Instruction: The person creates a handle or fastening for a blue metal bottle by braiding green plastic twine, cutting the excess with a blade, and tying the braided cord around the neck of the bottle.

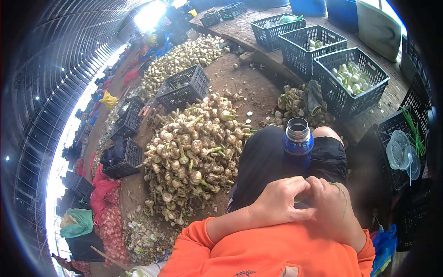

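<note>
My left hand [279, 199] and my right hand [330, 201] meet in front of my orange shirt, above my lap. Both have curled fingers, and their fingertips come together. Something pale shows in the gap between them, too small and covered to name. A thin green strand crosses the back of my right hand. Just beyond my hands a blue bottle [297, 144] stands upright between my thighs, its steel mouth uncovered. Neither hand touches the bottle.
A large heap of garlic bulbs [191, 152] lies on the ground at left, with a black crate [183, 87] behind it. Crates of peeled white bulbs [351, 78] line a raised platform at right. Plastic cups [399, 152] sit on a crate beside me. Red net sacks [110, 226] stand far left.
</note>
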`<state>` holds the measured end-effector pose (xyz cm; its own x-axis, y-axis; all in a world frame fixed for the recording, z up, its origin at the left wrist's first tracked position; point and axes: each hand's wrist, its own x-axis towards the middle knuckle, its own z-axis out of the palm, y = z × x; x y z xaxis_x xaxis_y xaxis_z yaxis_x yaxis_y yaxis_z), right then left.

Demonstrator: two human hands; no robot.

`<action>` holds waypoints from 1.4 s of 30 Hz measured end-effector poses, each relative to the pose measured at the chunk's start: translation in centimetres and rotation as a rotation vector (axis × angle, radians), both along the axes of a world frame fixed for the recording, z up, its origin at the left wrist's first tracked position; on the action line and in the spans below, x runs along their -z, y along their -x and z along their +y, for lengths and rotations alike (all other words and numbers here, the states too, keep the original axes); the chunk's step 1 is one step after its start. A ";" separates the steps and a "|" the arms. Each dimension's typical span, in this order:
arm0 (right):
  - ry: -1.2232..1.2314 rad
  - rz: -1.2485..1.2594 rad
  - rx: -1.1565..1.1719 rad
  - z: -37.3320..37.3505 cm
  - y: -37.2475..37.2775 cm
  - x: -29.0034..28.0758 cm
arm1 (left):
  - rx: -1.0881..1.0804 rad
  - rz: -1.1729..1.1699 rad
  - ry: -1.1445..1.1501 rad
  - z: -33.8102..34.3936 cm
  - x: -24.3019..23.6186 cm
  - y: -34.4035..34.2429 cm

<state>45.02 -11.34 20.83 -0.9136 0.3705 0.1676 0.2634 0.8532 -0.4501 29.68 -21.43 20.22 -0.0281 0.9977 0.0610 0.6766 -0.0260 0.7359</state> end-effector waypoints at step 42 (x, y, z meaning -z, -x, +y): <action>0.135 -0.159 -0.245 3.2 0.8 2.4 | -0.053 -0.323 -0.220 0.6 1.9 1.8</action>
